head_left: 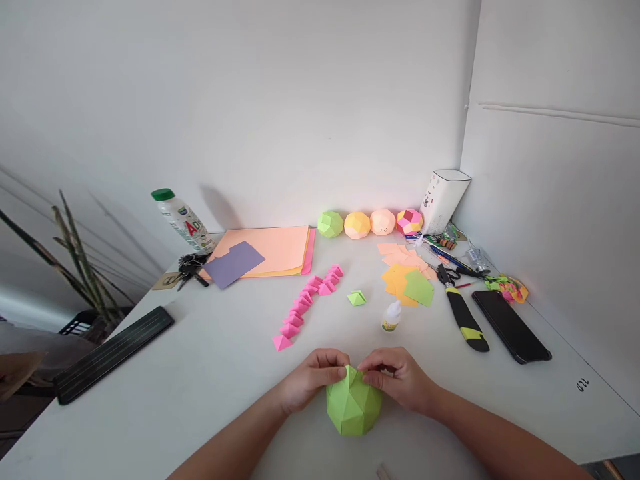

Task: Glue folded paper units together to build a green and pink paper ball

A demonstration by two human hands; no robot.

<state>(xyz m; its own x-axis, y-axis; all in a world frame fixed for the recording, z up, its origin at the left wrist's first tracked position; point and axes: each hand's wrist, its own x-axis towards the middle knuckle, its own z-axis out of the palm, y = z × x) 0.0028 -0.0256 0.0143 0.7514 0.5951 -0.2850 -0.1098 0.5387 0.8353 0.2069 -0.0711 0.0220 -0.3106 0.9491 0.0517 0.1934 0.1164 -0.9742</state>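
Note:
A green faceted paper ball [354, 408] sits at the front of the table between my hands. My left hand [316, 377] pinches its upper left edge between thumb and fingers. At the upper right edge, the fingertips and thumb of my right hand [400, 379] close on the paper. Beyond the ball stands a small white glue bottle [391, 316]. A folded green paper piece [357, 298] lies further back, with a staggered line of folded pink paper pieces [301, 306] to its left. The far side of the ball is hidden.
Finished paper balls [357, 225] line the wall. Paper sheets [270, 248], a black ruler-like bar [115, 353] and a bottle [184, 220] are at left. Cut paper [400, 283], a utility knife [466, 319], a phone [511, 327] and a white box [445, 200] are at right.

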